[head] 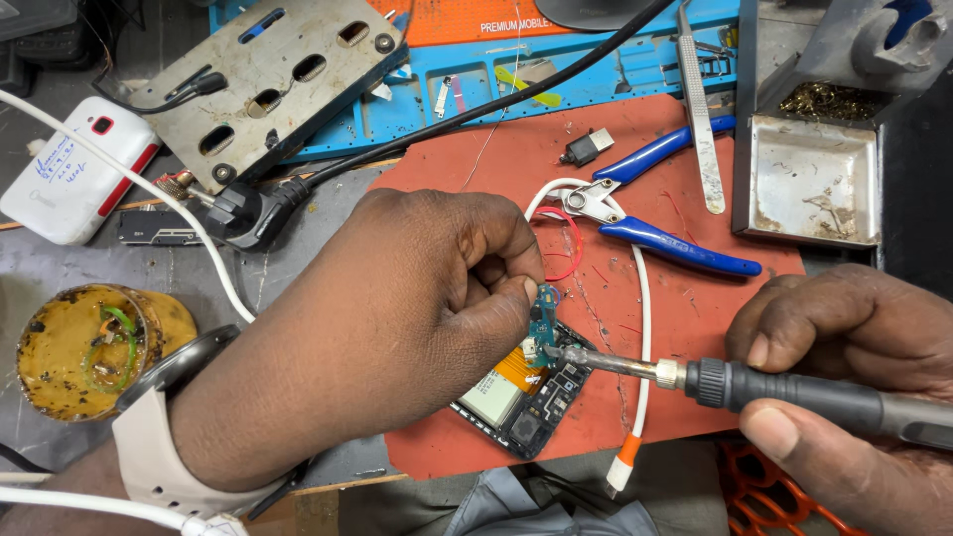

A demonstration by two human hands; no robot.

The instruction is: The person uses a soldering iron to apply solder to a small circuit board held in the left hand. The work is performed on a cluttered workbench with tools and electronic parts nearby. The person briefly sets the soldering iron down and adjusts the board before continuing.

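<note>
On the red work mat (516, 169), my left hand (397, 318) pinches a small blue circuit board (544, 320) between thumb and fingers, holding it upright over an opened phone (521, 402). My right hand (844, 397) is closed around the grey handle of a soldering iron (754, 387), its metal tip touching the board's lower edge. Blue-handled cutters (650, 199) lie just beyond, beside a white cable (640, 328) and metal tweezers (701, 119). A flux tin (84, 347) sits at far left.
</note>
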